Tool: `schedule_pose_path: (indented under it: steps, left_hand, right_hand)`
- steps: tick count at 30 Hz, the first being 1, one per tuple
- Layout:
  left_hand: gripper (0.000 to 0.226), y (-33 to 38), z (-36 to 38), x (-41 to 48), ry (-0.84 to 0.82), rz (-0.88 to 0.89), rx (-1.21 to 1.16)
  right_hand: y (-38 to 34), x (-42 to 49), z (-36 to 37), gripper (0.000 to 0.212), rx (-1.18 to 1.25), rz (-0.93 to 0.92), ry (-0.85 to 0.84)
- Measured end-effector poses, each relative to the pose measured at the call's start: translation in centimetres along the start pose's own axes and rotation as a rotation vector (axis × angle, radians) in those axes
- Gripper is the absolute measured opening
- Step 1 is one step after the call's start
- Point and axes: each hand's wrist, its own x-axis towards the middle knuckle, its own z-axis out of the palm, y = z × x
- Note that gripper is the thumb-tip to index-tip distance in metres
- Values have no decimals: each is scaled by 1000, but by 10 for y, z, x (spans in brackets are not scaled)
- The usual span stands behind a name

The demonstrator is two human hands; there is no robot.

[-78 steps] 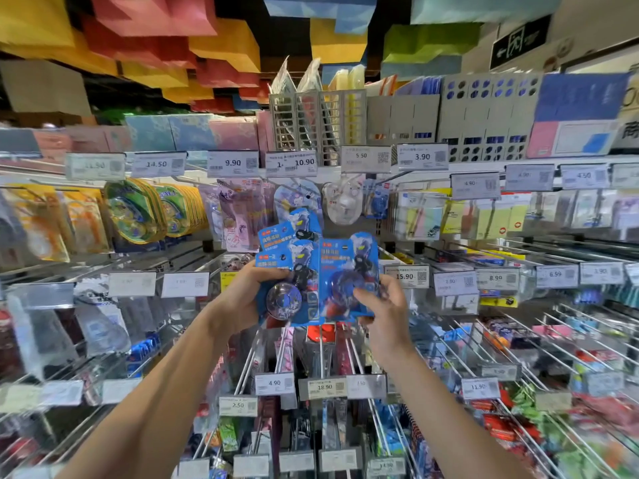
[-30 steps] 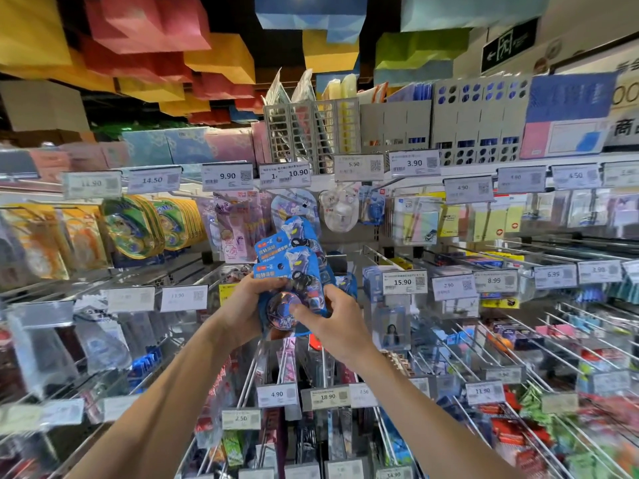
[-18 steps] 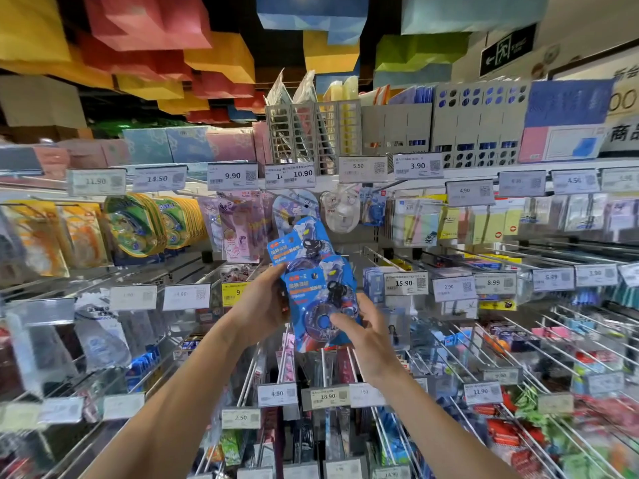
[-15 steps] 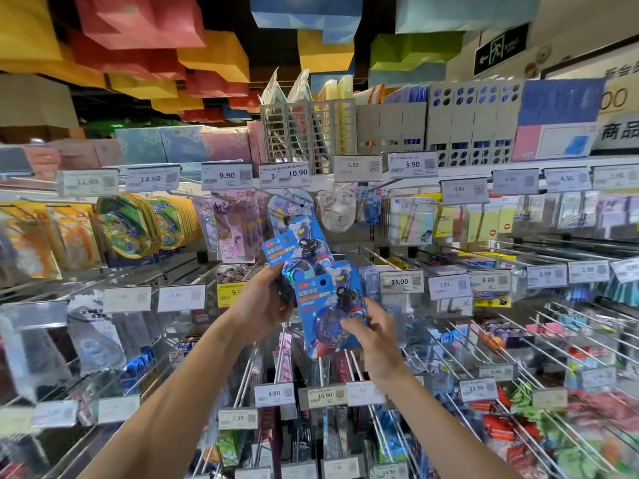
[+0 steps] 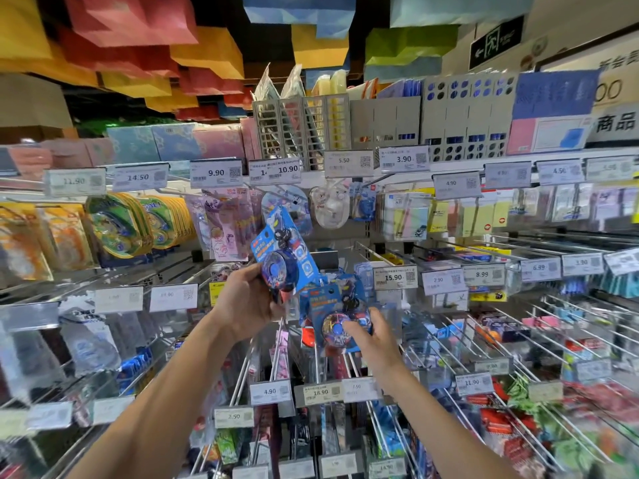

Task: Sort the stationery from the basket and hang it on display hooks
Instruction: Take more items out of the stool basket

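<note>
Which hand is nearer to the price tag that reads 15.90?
Right. The right hand, gripping the lower blue pack, is just below and left of the 15.90 tag; the left hand, holding the upper blue pack, is farther left.

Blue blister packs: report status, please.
Left hand grips upper blue blister pack. Right hand holds lower blue blister pack, near wire hooks. No obstruction seen.

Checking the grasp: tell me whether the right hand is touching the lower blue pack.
Touching. The head view shows the right hand gripping the lower blue pack, fingers curled over its round blister; the left hand holds the upper blue pack.
</note>
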Motion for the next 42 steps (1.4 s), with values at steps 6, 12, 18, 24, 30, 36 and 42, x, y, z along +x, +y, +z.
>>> schedule_pose_path:
  steps: [6,12,18,24,30,36,42]
  left_hand:
    - [34,0,1,-1,-3,16,24]
    - [28,0,0,1,-36,21,6]
    - [31,-1,-5,4,-43,17,12]
    - [47,0,-14,8,-34,96,162]
    - [25,-3,-7,5,-31,160,285]
    - [24,-10,4,6,-34,159,410]
    - [29,6,1,8,-39,162,449]
  right_hand:
    - [5,13,14,46,-45,-2,14]
    - [14,31,20,18,-44,40,97]
    - [18,60,21,52,-205,128,179]
    - [8,39,20,42,-535,-31,409]
    - [-48,-2,35,34,52,-364,-12]
    - [-59,-3,48,33,-95,-497,28]
    - [-3,-18,2,43,-6,-130,-76]
